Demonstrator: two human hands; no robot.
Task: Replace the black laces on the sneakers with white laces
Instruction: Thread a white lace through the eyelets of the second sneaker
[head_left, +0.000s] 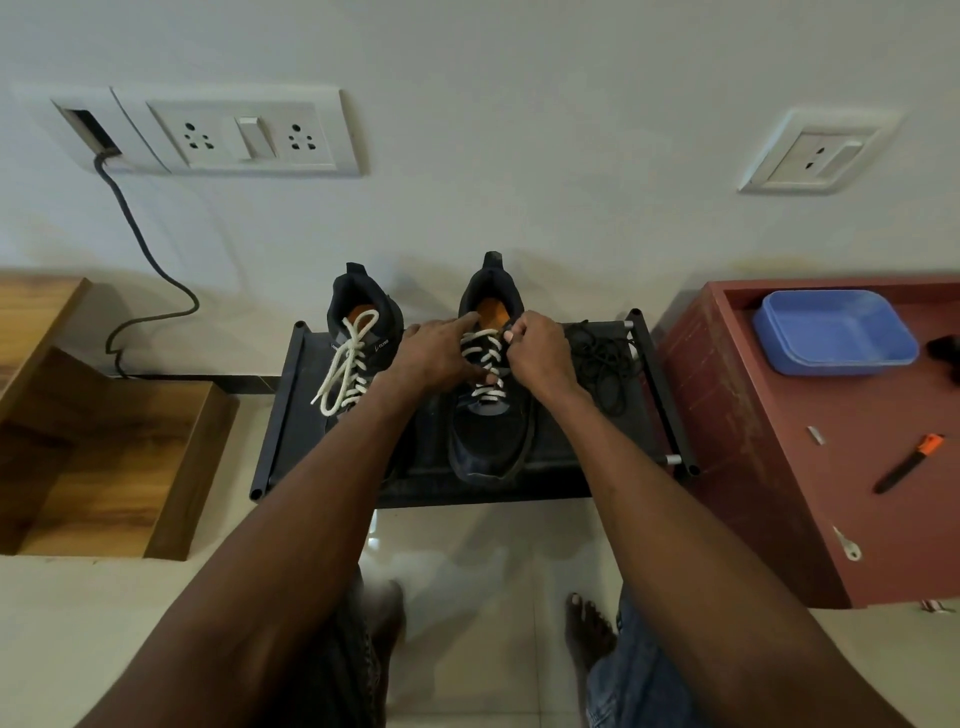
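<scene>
Two dark sneakers sit on a black rack by the wall. The left sneaker has white laces w/ loose ends. Left hand rests on the right sneaker, fingers mostly straight (thumb on its white lace). Right hand pinches a lace end near the top eyelet. Black laces lie piled to the right.

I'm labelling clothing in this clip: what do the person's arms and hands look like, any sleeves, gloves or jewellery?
Both arms are bare along all that shows, with no sleeves in view. The left hand and right hand wear no gloves, and no watch, bracelet or ring can be seen. The fingernails on the right hand are short and pale. Lower down, blue denim covers the legs, and the feet are bare.
</scene>
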